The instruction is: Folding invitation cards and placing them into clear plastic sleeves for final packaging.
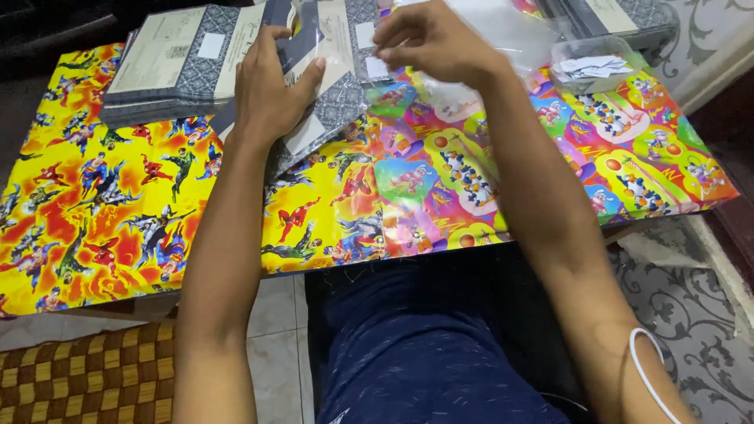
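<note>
Left hand (271,86) grips a flat grey patterned packet (326,94) in a clear sleeve near the tabletop's far edge, long axis slanting toward the far right. Right hand (428,39) pinches a small white label (382,52). A clear tub (597,67) of white slips sits at the far right corner; a stack of packets (173,59) lies at far left.
</note>
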